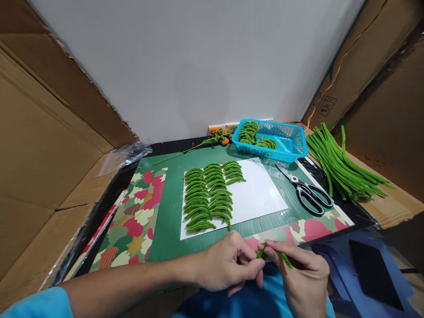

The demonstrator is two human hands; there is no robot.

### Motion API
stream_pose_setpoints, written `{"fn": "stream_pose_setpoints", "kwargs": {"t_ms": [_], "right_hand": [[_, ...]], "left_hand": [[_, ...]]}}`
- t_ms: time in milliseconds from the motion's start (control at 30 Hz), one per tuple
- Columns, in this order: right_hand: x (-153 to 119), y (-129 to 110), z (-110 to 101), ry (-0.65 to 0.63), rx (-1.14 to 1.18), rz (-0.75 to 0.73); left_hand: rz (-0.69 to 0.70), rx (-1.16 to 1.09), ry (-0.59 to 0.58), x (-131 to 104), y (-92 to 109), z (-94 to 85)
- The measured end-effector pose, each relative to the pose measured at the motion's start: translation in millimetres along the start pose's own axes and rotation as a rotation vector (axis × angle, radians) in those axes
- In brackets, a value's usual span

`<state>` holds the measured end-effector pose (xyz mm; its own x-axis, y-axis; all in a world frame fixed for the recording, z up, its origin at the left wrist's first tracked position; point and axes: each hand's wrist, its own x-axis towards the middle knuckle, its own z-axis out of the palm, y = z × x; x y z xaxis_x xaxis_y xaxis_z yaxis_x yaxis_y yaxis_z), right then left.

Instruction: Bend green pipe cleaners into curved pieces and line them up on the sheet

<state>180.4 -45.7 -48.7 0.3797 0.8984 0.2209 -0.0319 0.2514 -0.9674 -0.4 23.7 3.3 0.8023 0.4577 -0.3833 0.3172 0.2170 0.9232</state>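
Observation:
My left hand (233,263) and my right hand (303,276) meet at the table's front edge, fingers closed on a short green pipe cleaner (284,259). My right thumb and fingers pinch it, with one end sticking out toward the right. My left fingertips grip its other end, which is mostly hidden. Beyond my hands, a white sheet (258,194) carries rows of curved green pipe cleaner pieces (198,201) in three columns, the right one shorter. Black-handled scissors (309,192) rest partly opened to the right of the sheet.
A blue plastic basket (288,152) at the back holds more curved green pieces. Long green pipe cleaners (347,168) lie heaped at the right. Orange flowers on green stems (221,134) lie at the back edge. Cardboard walls (49,110) flank the table; a blue stool (351,269) stands below right.

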Motion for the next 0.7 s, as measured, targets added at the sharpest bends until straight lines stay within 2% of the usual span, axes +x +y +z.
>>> {"fn": "stream_pose_setpoints", "kwargs": {"t_ms": [100,200,300,433,533,700], "right_hand": [[-2.9,0.5,2.5,0.065,-0.062,0.005],[0.5,-2.6,1.7,0.045,-0.065,0.046],[9.6,-7.8,-4.0,-0.013,-0.013,0.018],[21.3,-13.5,-14.1,-0.166,-0.053,-0.086],[24.0,-12.9,-18.3,-0.227,-0.066,-0.064],[22.4,-7.7,-20.4,-0.148,-0.108,-0.052]], "left_hand": [[-0.006,0.003,0.003,1.3,1.6,0.6],[-0.009,0.009,0.018,2.6,-0.1,0.2],[0.007,0.005,0.032,3.9,-4.5,-1.4],[0.018,0.008,0.032,5.6,-7.8,-3.6],[0.018,0.010,0.023,6.0,-7.5,-4.0],[0.014,-0.033,0.042,5.9,-7.1,-4.4]]}}
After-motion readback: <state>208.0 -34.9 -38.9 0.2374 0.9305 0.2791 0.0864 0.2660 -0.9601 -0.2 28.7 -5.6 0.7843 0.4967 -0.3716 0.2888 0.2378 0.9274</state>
